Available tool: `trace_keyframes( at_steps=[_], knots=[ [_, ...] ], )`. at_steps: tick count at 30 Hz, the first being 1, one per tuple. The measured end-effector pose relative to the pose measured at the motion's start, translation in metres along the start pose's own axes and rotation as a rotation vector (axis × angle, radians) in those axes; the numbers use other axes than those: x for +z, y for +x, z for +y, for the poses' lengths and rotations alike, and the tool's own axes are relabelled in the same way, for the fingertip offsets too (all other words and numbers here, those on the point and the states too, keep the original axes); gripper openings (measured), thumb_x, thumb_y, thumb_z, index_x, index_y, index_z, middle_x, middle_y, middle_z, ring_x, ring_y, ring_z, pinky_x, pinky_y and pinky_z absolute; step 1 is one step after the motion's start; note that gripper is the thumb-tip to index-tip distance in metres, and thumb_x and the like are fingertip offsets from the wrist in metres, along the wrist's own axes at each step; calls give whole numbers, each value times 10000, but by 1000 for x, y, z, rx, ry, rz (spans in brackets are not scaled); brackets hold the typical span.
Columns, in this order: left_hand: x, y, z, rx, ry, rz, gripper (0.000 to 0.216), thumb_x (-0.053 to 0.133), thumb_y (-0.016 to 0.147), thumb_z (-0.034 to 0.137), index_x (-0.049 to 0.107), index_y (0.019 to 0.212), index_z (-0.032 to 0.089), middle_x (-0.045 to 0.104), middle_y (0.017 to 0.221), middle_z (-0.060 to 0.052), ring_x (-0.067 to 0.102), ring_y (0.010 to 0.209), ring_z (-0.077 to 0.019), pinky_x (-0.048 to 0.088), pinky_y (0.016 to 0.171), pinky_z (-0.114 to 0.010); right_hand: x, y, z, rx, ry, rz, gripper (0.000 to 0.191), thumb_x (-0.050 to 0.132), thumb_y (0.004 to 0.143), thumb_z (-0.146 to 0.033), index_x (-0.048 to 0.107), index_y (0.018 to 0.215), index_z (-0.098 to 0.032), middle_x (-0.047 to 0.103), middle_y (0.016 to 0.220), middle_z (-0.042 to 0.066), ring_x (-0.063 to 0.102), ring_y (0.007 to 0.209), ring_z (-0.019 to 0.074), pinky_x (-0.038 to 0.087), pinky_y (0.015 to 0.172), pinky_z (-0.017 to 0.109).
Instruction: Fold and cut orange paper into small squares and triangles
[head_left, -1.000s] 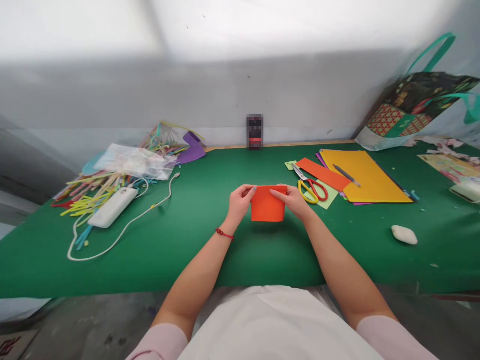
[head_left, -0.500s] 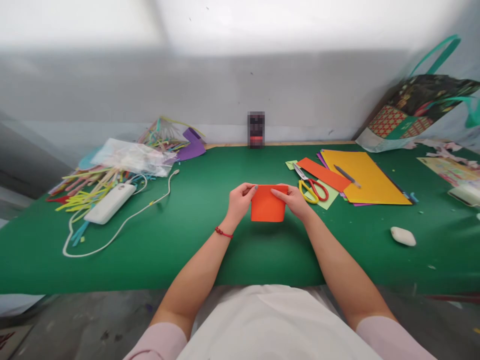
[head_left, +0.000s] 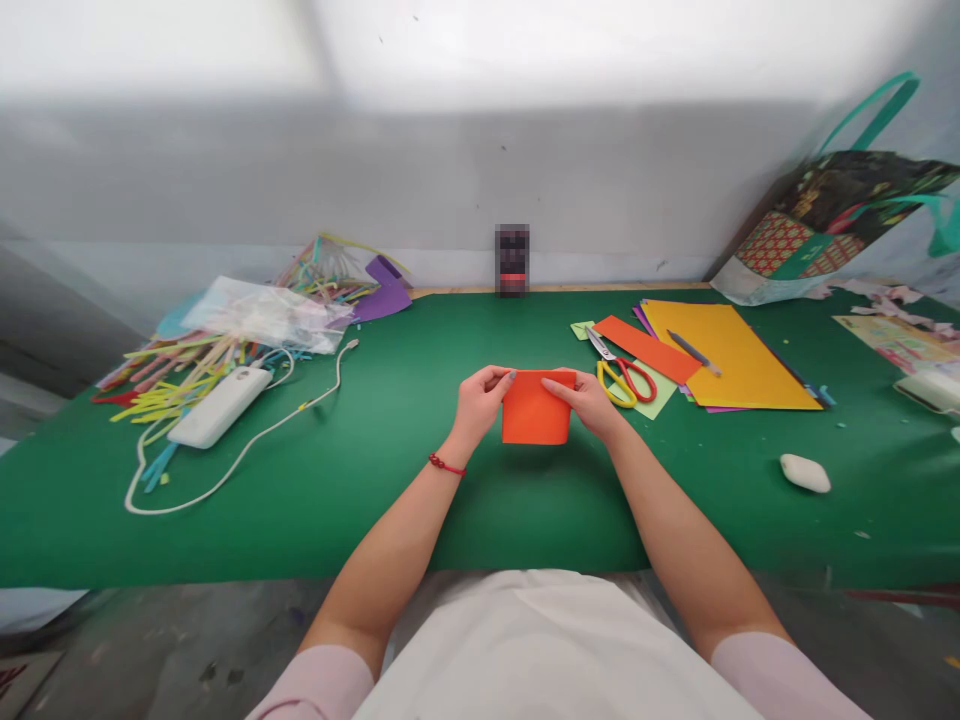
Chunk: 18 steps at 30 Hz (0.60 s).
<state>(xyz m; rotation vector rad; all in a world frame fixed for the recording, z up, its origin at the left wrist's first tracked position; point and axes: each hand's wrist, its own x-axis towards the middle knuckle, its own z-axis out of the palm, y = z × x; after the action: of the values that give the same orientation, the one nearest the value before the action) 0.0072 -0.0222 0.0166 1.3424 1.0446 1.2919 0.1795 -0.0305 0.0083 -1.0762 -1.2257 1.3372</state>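
Observation:
Between my two hands, a piece of orange paper (head_left: 535, 415) is held up a little above the green table, its lower edge hanging toward me. My left hand (head_left: 480, 400) pinches its upper left corner between thumb and fingers. At the upper right corner my right hand (head_left: 589, 402) grips it, the thumb lying across the front. The fingers behind the paper are hidden. Just beyond my right hand lie scissors (head_left: 625, 380) with one yellow and one red handle, on a light green paper (head_left: 660, 393) beside an orange strip (head_left: 649, 348).
Yellow sheets (head_left: 742, 360) with a grey pen (head_left: 694, 352) lie at right, near a white case (head_left: 805, 473). At left are a white power bank (head_left: 221, 407) with its cable (head_left: 247, 450), paper strips and a plastic bag (head_left: 262, 315). A patterned bag (head_left: 814, 230) stands back right.

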Motion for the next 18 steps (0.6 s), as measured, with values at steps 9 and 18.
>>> trace_keyframes(
  at_steps=[9,18],
  knots=[
    [0,1,-2,-21,-47,-24,241,657,689,405,636,724,168,674,704,-40,624,671,-162,498,603,-275,2,-1,-3,11,-3,7,339,728,615,-470,675,781,-180,685,797,41,623,732,184,480,674,300],
    [-6,4,-8,142,97,-9,149,596,745,280,680,835,195,696,813,-34,636,732,-150,513,652,-268,2,0,-3,-2,-5,15,343,724,627,-462,678,801,-169,681,781,40,617,710,172,470,649,286]
  ],
)
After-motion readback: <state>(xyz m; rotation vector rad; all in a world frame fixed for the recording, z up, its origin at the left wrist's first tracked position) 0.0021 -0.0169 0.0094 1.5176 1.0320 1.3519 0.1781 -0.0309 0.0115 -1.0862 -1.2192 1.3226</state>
